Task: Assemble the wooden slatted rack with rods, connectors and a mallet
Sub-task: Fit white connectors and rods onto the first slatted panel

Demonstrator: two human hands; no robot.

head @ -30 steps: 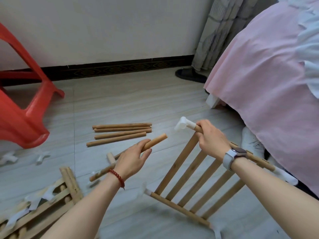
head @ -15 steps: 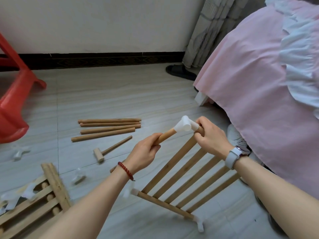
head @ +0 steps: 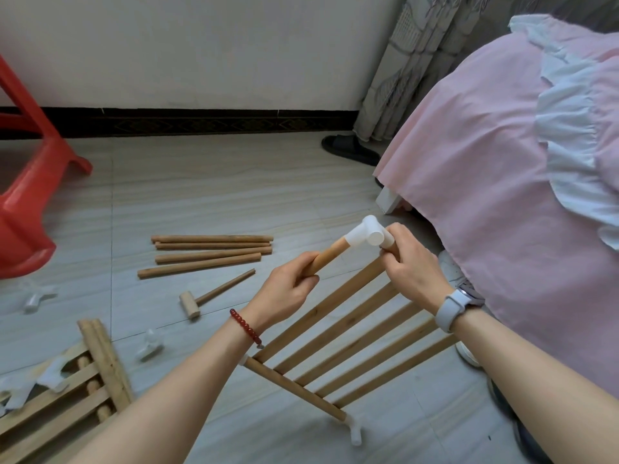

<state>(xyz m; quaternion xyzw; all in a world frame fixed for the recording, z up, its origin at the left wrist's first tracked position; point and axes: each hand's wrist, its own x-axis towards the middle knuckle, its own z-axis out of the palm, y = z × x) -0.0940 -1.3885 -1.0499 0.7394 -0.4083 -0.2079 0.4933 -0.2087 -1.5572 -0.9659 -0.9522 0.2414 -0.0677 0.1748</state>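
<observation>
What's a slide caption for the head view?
Left hand pushes rod into white connector; right hand steadies slatted panel.

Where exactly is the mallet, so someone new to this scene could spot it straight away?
Start at the red plastic chair on the left and look right to the loose rods lying in a bundle on the floor. Just below them, apart from the bundle, lies the mallet. Unlike those plain rods, it is shorter and thinner and ends in a stubby block head.
</observation>
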